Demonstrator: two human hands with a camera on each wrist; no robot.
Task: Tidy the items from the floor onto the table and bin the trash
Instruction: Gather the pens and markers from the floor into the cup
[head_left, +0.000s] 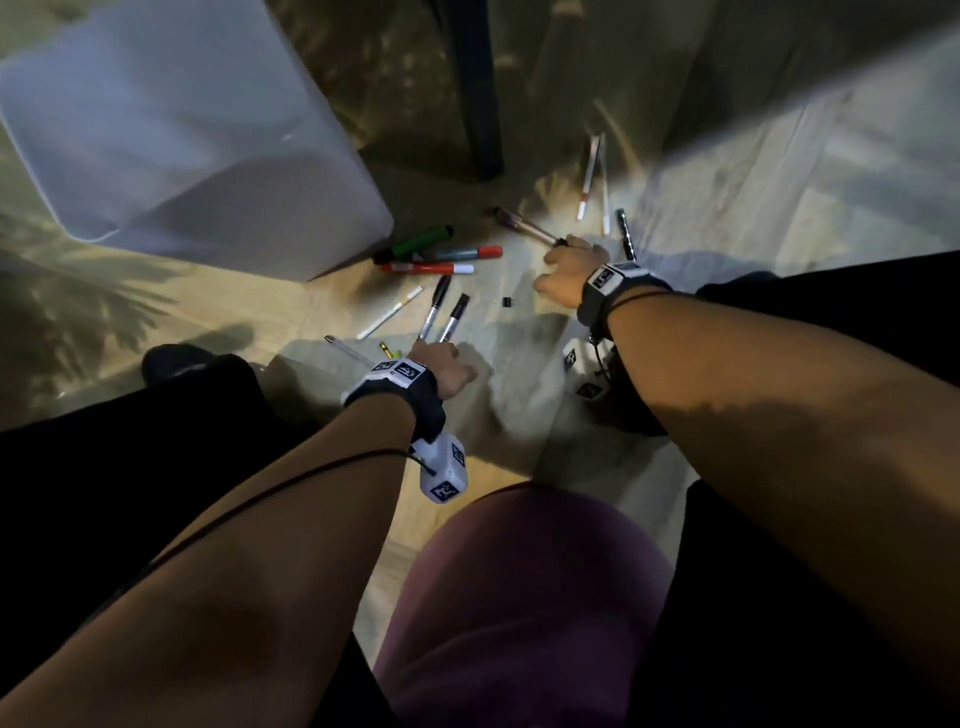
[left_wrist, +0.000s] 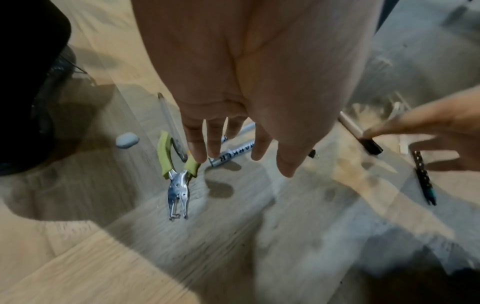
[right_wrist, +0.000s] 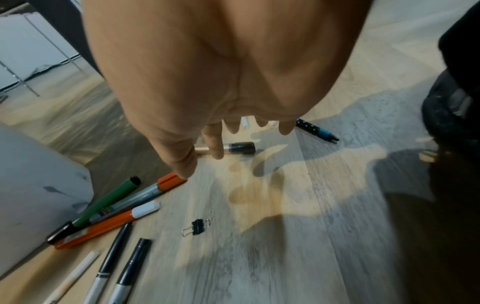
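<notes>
Pens, markers and tools lie scattered on the wooden floor. My left hand (head_left: 441, 358) hovers open, its straight fingers (left_wrist: 197, 152) just over the yellow-handled pliers (left_wrist: 176, 164) and a silver marker (left_wrist: 231, 154). Two grey markers with black caps (head_left: 441, 312) stick out beyond it. My right hand (head_left: 566, 260) is also open, and its index finger (right_wrist: 215, 144) touches a beige pen with a black cap (right_wrist: 239, 148), seen from the left wrist too as the beige pen (left_wrist: 350, 127). A black and teal pen (right_wrist: 317, 131) lies just right of that hand.
A white bin (head_left: 208, 156) stands at the left, with a green marker (head_left: 415, 241) and red markers (head_left: 431, 267) against its foot. A black binder clip (right_wrist: 197, 226) lies between my hands. A dark table leg (head_left: 478, 88) and thin white pens (head_left: 589, 176) lie farther off.
</notes>
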